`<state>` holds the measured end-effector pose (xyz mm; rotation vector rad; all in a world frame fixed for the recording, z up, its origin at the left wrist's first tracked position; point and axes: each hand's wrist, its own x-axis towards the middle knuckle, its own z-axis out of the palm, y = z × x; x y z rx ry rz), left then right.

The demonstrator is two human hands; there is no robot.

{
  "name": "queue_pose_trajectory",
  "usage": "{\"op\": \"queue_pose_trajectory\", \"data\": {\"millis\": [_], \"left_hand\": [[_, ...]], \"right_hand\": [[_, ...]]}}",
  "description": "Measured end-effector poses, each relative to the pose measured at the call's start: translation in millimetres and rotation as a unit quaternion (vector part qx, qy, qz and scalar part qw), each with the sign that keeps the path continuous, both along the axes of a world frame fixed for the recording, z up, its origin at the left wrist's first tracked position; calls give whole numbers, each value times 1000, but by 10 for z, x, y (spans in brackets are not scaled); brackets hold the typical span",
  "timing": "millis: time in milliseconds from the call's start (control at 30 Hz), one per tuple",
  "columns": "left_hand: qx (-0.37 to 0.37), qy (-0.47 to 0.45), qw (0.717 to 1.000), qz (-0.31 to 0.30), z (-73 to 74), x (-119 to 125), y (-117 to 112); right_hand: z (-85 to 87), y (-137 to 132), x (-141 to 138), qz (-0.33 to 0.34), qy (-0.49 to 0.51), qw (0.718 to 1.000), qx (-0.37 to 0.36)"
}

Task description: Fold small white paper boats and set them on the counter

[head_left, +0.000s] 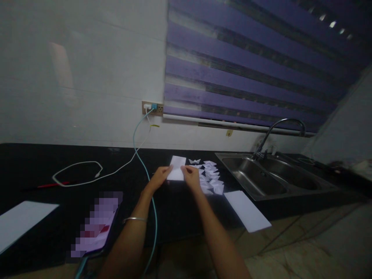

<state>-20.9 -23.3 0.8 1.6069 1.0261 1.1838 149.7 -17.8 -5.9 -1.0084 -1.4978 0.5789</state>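
A white paper sheet [177, 168] is held over the black countertop [35, 162] between both my hands. My left hand [159, 176] pinches its lower left edge, fingers closed on it. My right hand [191, 175] grips its right edge, fingers closed as well. Just right of my right hand lies a cluster of several small folded white paper shapes [210, 176]. A silver bangle [135, 219] circles my left wrist.
A steel sink [258, 176] with a curved tap [283, 126] sits at the right. White sheets lie at the counter's front edge [247, 210] and far left [20, 223]. A phone [97, 226], teal cable [145, 162], white cable [78, 172] and red pen [52, 185] lie left.
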Motion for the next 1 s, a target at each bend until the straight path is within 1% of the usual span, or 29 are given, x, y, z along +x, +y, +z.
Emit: {"op": "queue_pose_trajectory", "data": {"millis": [67,133,267,367,533,700,767,867,1000], "left_hand": [[23,-7,999,26,7,-5,15],[23,5,999,44,0,-9,29],[-21,13,999,21,-12,-14,22],[-20,-15,1000,17,-5,-21,15],[14,-10,999,51,-26,-36,73],[-10,-25,998,51,-32,-37,88],[-14,-33,997,61,-18,-40,74],[-8,-31,996,88,-3,-50,62],[2,-16,995,99,-7,-59,78]], "right_hand": [[3,-13,-16,18,0,1000,-11],[-1,-18,-29,34,4,999,-19],[-13,-9,-28,38,3,999,-16],[-18,-7,-21,43,1,999,-22],[-27,-27,-41,80,0,995,-53],[-24,-32,-47,79,-9,996,-49],[-29,-26,-43,83,-14,995,-48],[-47,-18,-40,94,-19,994,-56],[-64,-20,-39,106,-27,992,-68]]}}
